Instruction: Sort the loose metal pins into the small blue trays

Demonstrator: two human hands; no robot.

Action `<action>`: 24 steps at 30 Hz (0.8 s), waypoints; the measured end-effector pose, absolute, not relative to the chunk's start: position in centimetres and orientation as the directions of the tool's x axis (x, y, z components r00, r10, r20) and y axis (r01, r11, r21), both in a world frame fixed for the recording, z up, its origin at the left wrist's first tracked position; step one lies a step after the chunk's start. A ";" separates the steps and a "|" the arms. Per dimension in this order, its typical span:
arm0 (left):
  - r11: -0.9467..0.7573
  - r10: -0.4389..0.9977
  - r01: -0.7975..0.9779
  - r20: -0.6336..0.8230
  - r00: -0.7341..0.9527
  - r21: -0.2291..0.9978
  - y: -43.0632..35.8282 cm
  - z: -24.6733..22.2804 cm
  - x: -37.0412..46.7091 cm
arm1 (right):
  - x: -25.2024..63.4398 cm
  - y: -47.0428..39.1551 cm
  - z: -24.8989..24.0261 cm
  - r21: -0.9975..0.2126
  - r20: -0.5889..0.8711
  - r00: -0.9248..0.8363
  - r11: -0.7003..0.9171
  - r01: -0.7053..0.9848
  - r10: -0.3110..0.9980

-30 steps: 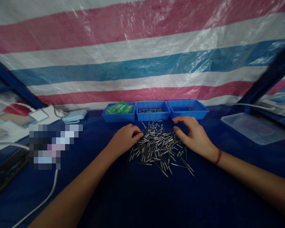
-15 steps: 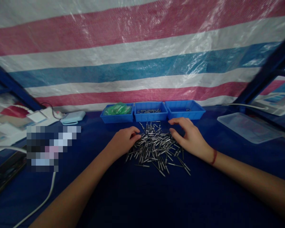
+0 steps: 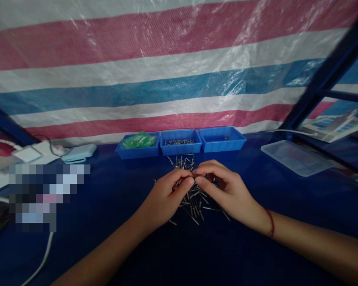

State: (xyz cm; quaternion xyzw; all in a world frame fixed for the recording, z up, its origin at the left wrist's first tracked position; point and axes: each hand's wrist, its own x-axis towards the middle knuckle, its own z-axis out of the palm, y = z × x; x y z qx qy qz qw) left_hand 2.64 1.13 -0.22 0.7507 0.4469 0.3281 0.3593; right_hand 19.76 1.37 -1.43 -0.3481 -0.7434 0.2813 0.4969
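A loose pile of silvery blind rivets (image 3: 193, 198) lies on the dark blue table, partly covered by my hands. Just above the pile, my left hand (image 3: 167, 194) comes in from the left with thumb and forefinger pinched. From the other side my right hand (image 3: 231, 190), with a red band at the wrist, meets it in a similar pinch. The fingertips of both hands touch or nearly touch. Whatever sits between them is too small and too covered to make out.
Behind the pile stand three blue bins: the left one (image 3: 122, 153) holds a green plastic bag, the middle one (image 3: 180, 149) rivets, the right one (image 3: 223, 146) a few small parts. A clear plastic lid (image 3: 298, 159) lies right; a light blue case (image 3: 79, 153) and white cable (image 3: 44, 254) lie left.
Both hands have moved inward from the pile's sides and come together over its middle. Their fingers, apart before, are now pinched. The view has shifted slightly to the right.
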 end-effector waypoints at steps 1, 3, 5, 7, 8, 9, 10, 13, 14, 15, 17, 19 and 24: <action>-0.340 0.905 0.425 0.169 0.390 0.839 1.0 -0.2 2.7 | 19.8 1.3 -1.4 -0.771 0.542 -0.256 0.595 0.228 0.800; -0.341 0.905 0.421 0.172 0.390 0.840 0.9 -0.2 2.8 | 19.9 1.3 -1.3 -0.774 0.546 -0.253 0.596 0.213 0.799; -0.345 0.906 0.425 0.179 0.383 0.837 0.9 -0.2 2.9 | 19.9 1.3 -1.2 -0.769 0.553 -0.259 0.604 0.207 0.792; -0.345 0.909 0.420 0.187 0.373 0.839 0.8 -0.3 2.9 | 19.9 1.3 -1.2 -0.765 0.556 -0.264 0.609 0.209 0.788; -0.346 0.909 0.417 0.192 0.369 0.840 0.8 -0.3 2.9 | 19.9 1.3 -1.2 -0.764 0.556 -0.266 0.610 0.211 0.788; -0.349 0.909 0.415 0.197 0.366 0.840 0.8 -0.4 2.9 | 19.8 1.3 -1.2 -0.763 0.555 -0.266 0.610 0.213 0.788; -0.353 0.909 0.417 0.201 0.365 0.838 0.7 -0.4 3.0 | 19.8 1.3 -1.2 -0.761 0.557 -0.264 0.611 0.216 0.788; -0.361 0.907 0.431 0.203 0.369 0.827 0.7 -0.4 3.0 | 19.8 1.4 -1.2 -0.753 0.562 -0.271 0.619 0.223 0.781; -0.360 0.907 0.436 0.200 0.370 0.825 0.7 -0.4 3.1 | 19.8 1.4 -1.1 -0.750 0.564 -0.278 0.623 0.222 0.778; -0.358 0.908 0.438 0.198 0.370 0.824 0.7 -0.4 3.1 | 19.8 1.4 -1.1 -0.748 0.564 -0.285 0.626 0.221 0.775; -0.353 0.912 0.442 0.199 0.358 0.824 0.7 -0.4 3.2 | 19.9 1.4 -1.1 -0.744 0.565 -0.291 0.629 0.224 0.772; -0.354 0.920 0.450 0.217 0.327 0.820 0.7 -0.3 3.2 | 20.0 1.4 -1.1 -0.741 0.564 -0.288 0.628 0.237 0.774; -0.405 0.914 0.481 0.322 0.248 0.777 0.5 -0.1 3.1 | 19.9 1.5 -1.6 -0.743 0.561 -0.276 0.622 0.248 0.780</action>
